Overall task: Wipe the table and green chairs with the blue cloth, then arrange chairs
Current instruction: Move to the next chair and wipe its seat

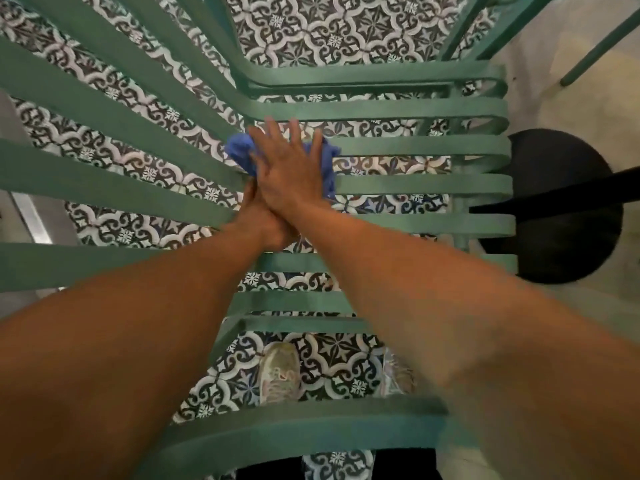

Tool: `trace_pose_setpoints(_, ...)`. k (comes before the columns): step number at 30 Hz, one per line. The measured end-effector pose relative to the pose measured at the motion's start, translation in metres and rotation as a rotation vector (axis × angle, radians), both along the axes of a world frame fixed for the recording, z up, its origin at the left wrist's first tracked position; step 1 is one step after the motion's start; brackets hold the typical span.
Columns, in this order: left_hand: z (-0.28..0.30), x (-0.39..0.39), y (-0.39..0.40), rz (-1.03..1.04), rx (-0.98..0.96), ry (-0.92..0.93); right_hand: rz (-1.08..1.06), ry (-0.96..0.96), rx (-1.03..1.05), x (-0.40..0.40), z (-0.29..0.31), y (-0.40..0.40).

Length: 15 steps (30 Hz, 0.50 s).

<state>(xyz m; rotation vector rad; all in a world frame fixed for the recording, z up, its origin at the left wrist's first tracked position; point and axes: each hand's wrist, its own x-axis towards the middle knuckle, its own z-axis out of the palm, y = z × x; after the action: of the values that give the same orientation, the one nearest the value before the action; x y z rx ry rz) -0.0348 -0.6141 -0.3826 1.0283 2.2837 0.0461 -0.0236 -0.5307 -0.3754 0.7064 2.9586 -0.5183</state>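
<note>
Patterned tile floor [332, 32] shows through the slats of a green chair [426, 147] seen from above. Blue cloth [239, 152] sits on the seat slats under the right hand [289, 171] — fingers spread flat, pressing rather than gripping. Left hand [263, 223] is tucked beneath it; can't tell its grip. Looks mid-wipe — table isn't visible, arranging still to come.

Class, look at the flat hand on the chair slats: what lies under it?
The blue cloth bunches under the right hand, on the green slats. Its middle is covered.
</note>
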Motion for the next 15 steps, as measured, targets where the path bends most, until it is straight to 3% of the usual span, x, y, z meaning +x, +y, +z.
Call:
trace_pose_setpoints(2,-0.004,-0.002,0.004,-0.048,-0.046,0.060,0.048,-0.077,0.131,0.014,-0.006,0.053)
trace_pose_setpoints(5,-0.007,-0.005,0.007,-0.062,-0.083,0.031,-0.320,-0.079,0.160,0.066,-0.014,0.141)
trace_pose_setpoints(8,-0.003,-0.006,0.005,-0.082,-0.098,0.011,-0.560,-0.122,0.256,0.117,-0.005,0.186)
trace_pose_setpoints(13,0.027,-0.011,0.018,-0.089,-0.215,-0.046,-0.851,-0.012,0.029,0.139,0.041,0.170)
trace_pose_setpoints(15,0.047,-0.011,0.023,-0.109,-0.232,-0.027,-0.840,0.050,-0.028,0.144,0.064,0.146)
